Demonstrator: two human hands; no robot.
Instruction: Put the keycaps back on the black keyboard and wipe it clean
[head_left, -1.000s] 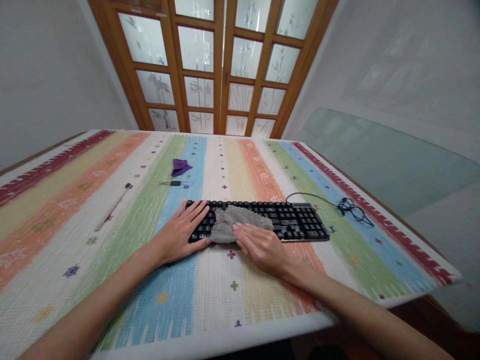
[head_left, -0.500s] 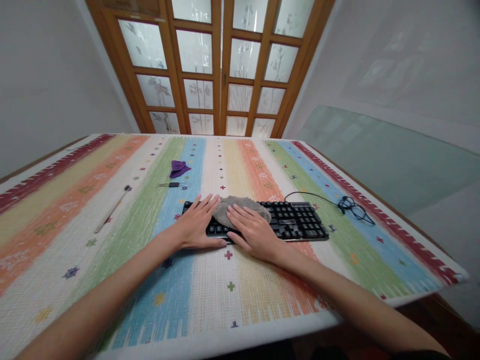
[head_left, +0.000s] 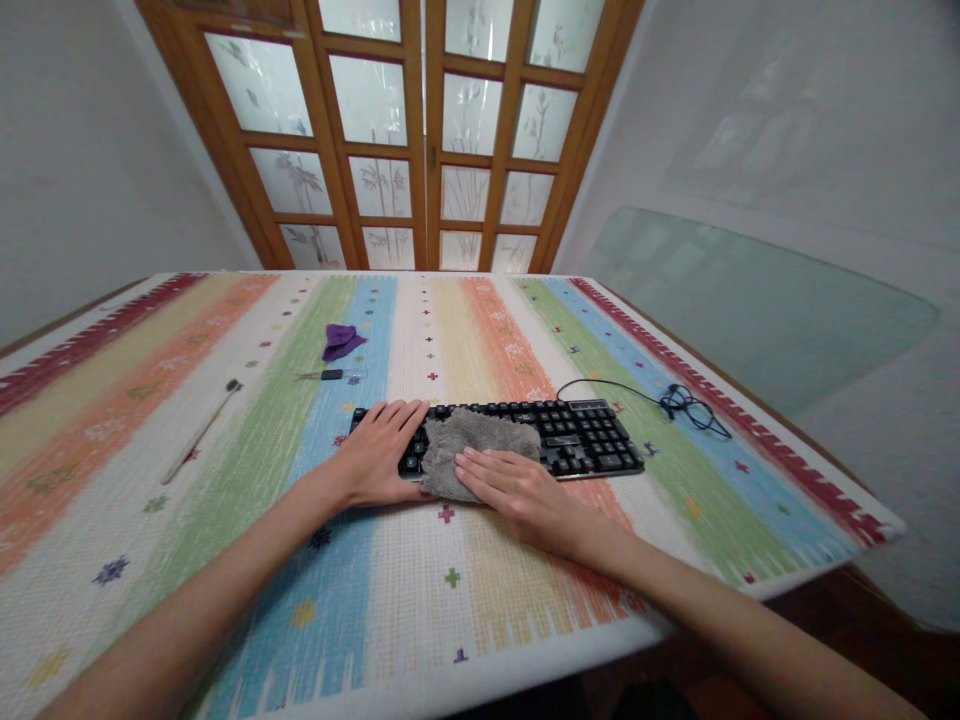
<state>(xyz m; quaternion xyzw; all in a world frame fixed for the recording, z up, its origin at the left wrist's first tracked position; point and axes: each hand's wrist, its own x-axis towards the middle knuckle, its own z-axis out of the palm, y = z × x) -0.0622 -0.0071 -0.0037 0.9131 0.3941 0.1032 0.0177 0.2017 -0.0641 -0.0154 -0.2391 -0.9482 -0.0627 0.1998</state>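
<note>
A black keyboard lies across the middle of the striped tablecloth. A grey fluffy cloth is spread over its left-middle keys. My right hand lies flat on the near edge of the cloth, fingers stretched out and pressing it down. My left hand rests flat on the keyboard's left end, fingers extended, touching the cloth's left side.
The keyboard's black cable coils at the right. A purple cloth, a small dark tool and a thin brush lie on the left half. Wooden glass-paned doors stand behind the table. The table's near edge is close to me.
My right hand has drawn the grey cloth back from the keyboard's far edge toward its near edge. My left hand stayed on the keyboard's left end.
</note>
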